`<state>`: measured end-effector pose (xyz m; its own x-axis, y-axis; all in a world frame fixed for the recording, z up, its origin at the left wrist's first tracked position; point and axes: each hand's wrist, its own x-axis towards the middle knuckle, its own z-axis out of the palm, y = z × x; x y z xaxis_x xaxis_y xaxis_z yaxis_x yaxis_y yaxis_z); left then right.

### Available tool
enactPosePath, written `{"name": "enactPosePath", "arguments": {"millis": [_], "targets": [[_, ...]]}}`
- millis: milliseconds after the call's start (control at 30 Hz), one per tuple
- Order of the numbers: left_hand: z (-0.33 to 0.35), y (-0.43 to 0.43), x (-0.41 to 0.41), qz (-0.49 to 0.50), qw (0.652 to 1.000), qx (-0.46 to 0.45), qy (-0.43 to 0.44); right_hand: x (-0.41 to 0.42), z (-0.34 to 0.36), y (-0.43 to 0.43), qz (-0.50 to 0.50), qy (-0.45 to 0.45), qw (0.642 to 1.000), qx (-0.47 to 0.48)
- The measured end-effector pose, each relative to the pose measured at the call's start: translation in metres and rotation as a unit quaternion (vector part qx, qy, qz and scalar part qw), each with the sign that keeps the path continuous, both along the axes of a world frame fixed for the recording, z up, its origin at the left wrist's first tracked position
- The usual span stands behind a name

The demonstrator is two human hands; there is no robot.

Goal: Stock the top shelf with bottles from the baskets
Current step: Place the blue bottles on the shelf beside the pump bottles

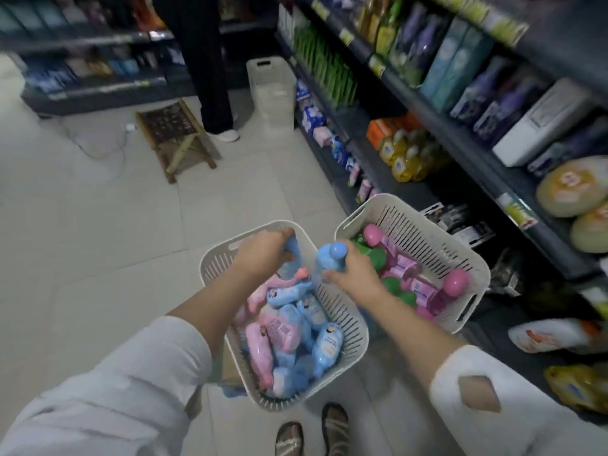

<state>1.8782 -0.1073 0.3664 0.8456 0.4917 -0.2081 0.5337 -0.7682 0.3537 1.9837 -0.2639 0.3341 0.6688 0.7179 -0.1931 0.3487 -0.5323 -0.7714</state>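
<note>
Bottles [325,347] in blue and pink lie heaped in the left basket [210,268], which sits on the pale tiled floor right in front of you, and both your hands are down at its far end. Your left hand [263,255] is curled around a blue bottle [293,258], gripping it near the top just inside the far rim; blur hides how its lower part sits against the pile. Your right hand [352,274] is wrapped around a capped bottle [332,256], also blue, held upright with its round cap showing above your fingers, over the wall where the two baskets meet. The right basket [427,238] stands against the left one on the shelf side, tilted a little in view, and holds pink-capped and green-capped bottles with pink packs among them. Shelves [454,139] run along your right, packed with purple, teal, green and yellow goods. Your sandalled feet [335,429] show just behind the left basket. Farther down the aisle a third basket [269,87] stands against the shelving, a wooden stool [177,136] sits on the floor, and a person's dark-trousered legs [210,60] stand between the two.
</note>
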Motion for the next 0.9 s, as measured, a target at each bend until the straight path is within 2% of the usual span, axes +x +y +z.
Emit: {"name": "enactPosePath", "arguments": {"millis": [233,333,500,733,900], "targets": [[0.131,-0.046,0.079,-0.111,0.989,0.058,-0.085,0.054,0.137,-0.072,-0.113,-0.044,0.989,0.089],[0.181,-0.093,0.113,-0.164,0.974,0.110,-0.110,0.073,0.186,-0.120,-0.158,-0.080,0.979,0.099],[0.244,-0.188,0.164,-0.254,0.942,0.143,-0.167,0.097,0.252,-0.220,-0.244,-0.174,0.946,0.123],[0.308,-0.347,0.204,-0.347,0.899,0.111,-0.241,0.104,0.311,-0.385,-0.330,-0.224,0.903,0.158],[0.336,-0.459,0.213,-0.412,0.865,0.095,-0.272,0.095,0.333,-0.498,-0.398,-0.257,0.870,0.139]]}}
